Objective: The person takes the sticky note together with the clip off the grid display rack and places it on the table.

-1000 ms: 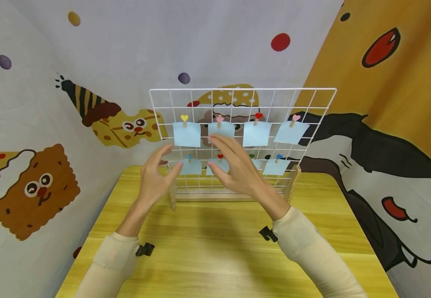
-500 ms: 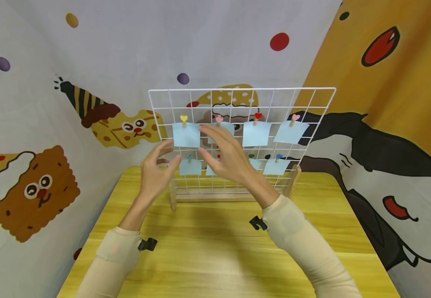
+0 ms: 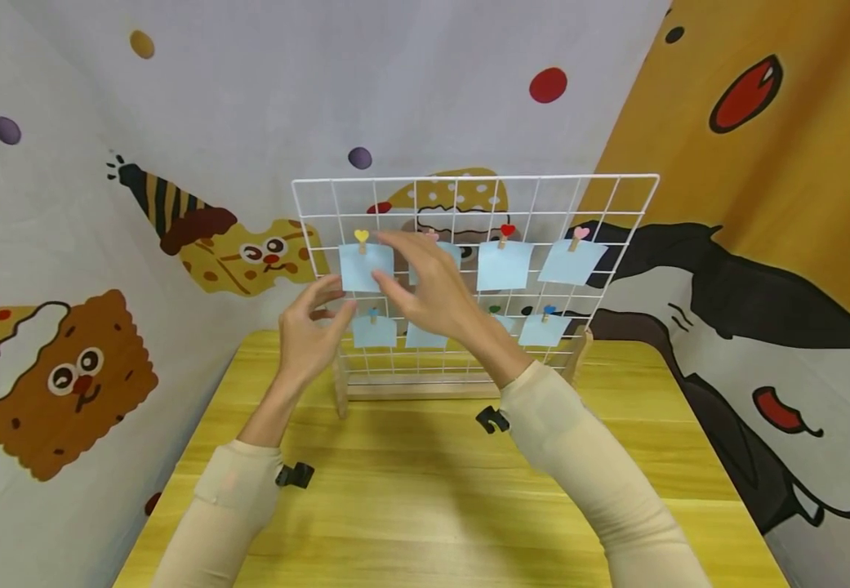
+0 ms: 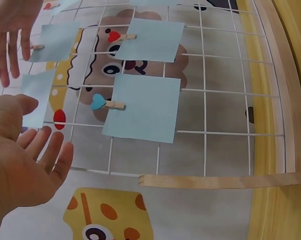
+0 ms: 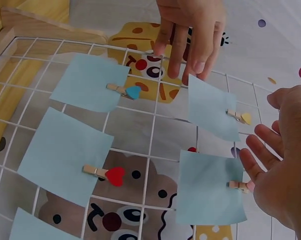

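A white wire grid [image 3: 469, 177] stands upright with pale blue paper squares clipped on it in two rows. Beside its left edge is my left hand [image 3: 307, 336], fingers loosely bent, fingertips near the lower left corner of the top-left paper square [image 3: 357, 269]. My right hand [image 3: 432, 286] is in front of the upper row; its thumb overlaps that square, and its fingertips are close to the yellow heart clothespin [image 5: 239, 116]. Neither hand holds anything. In the head view, the right hand partly hides the second square and its pink heart clothespin [image 3: 430, 236].
A wooden base [image 3: 425, 390] carries the grid on a yellow wood-grain table [image 3: 410, 523]. More mini clothespins, such as a red heart one [image 3: 507, 233] and a blue one [image 3: 549, 312], hold other squares. A cartoon-printed cloth [image 3: 248, 98] hangs behind.
My right hand has moved left and slightly up, from before the second square to the top-left one. My left hand has shifted slightly upward. The paper squares stay in place.
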The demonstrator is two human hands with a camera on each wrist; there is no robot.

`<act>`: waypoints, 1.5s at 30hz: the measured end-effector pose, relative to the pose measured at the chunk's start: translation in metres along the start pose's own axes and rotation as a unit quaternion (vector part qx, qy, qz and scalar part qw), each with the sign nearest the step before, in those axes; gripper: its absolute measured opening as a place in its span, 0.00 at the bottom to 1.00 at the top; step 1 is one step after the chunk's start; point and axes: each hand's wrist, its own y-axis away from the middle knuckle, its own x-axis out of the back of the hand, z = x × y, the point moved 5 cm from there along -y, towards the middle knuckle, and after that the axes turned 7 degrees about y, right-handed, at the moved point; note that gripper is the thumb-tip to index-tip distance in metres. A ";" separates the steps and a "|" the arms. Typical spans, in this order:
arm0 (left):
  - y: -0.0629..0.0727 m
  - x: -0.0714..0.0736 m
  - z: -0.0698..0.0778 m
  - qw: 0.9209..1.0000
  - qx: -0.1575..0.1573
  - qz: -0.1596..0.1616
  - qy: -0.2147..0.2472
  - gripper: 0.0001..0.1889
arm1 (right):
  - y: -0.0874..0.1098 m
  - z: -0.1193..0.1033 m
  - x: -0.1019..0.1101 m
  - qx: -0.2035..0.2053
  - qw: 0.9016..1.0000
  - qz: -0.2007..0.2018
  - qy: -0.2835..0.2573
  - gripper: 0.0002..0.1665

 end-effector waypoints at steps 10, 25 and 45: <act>-0.006 0.002 -0.002 1.000 0.010 0.016 0.011 0.19 | -0.015 0.000 -0.006 -0.026 0.999 -0.026 -0.001 0.30; -0.012 0.001 -0.002 0.998 0.020 0.051 0.011 0.15 | -0.024 -0.001 -0.015 -0.041 0.998 -0.053 0.019 0.31; -0.015 0.000 -0.003 0.999 0.019 0.046 0.015 0.13 | -0.030 0.004 -0.025 -0.031 0.996 -0.063 0.050 0.23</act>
